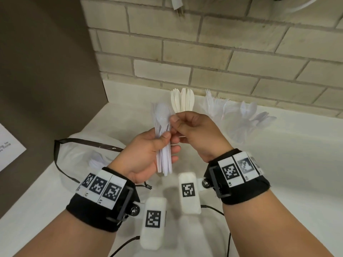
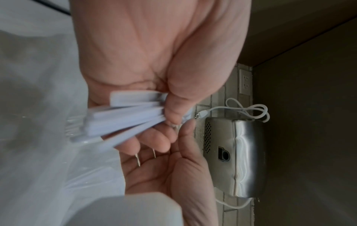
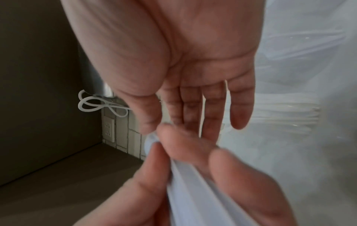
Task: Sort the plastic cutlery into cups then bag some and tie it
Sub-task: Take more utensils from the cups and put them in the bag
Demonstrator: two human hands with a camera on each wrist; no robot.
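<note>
My left hand [image 1: 163,143] grips a bundle of white plastic spoons [image 1: 163,160] by the handles, bowls pointing up, above the white counter [image 1: 278,173]. My right hand [image 1: 176,125] meets the bundle from the right, thumb and forefinger pinching a spoon just below its bowl. The left wrist view shows the fanned handles [image 2: 131,116] under my left thumb. In the right wrist view the bundle [image 3: 193,191] runs between my left fingers. Behind the hands stand white knives [image 1: 182,101], clear forks [image 1: 213,104] and clear spoons [image 1: 248,114], upright in clear cups. A clear bag [image 1: 79,154] with a black drawstring lies to the left.
A brick wall [image 1: 222,52] closes the back and a brown panel [image 1: 46,80] the left side. A metal appliance [image 2: 237,157] with a white cord and a wall socket [image 2: 245,82] show in the left wrist view. A sheet of paper [image 1: 9,147] hangs at far left.
</note>
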